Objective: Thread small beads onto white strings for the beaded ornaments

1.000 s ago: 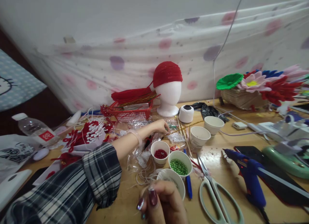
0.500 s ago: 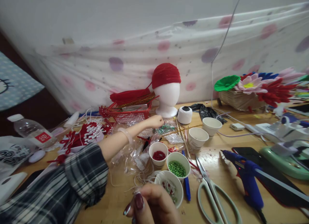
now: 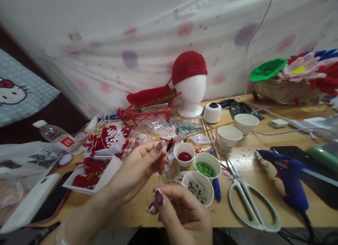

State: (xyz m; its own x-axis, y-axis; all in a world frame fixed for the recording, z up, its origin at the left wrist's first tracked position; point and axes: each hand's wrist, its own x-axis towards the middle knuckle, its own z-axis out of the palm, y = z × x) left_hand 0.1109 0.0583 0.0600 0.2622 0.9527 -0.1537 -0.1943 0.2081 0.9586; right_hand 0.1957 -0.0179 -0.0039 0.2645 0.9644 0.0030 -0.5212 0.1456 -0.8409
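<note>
My left hand [image 3: 142,165] is drawn back near my body, palm up, its fingers curled and pinched together above the table edge; what it pinches is too small to name. My right hand [image 3: 182,213] is closed just below it, thumb forward, pinching thin white thread [image 3: 171,174] that trails toward the cups. Right beside my hands stand three small paper cups: one of red beads [image 3: 184,156], one of green beads [image 3: 206,168] and one of mixed beads [image 3: 198,188].
White-handled scissors [image 3: 250,206] and a blue glue gun [image 3: 286,176] lie to the right. A foam head with a red cap [image 3: 190,83], a red basket [image 3: 148,114], two empty cups [image 3: 229,136], a white tray of red pieces [image 3: 91,171], a water bottle [image 3: 56,136] and paper flowers [image 3: 295,74] crowd the table.
My left hand has pulled back from the far clutter near the foam head to just above my right hand. The camera has tilted down and left.
</note>
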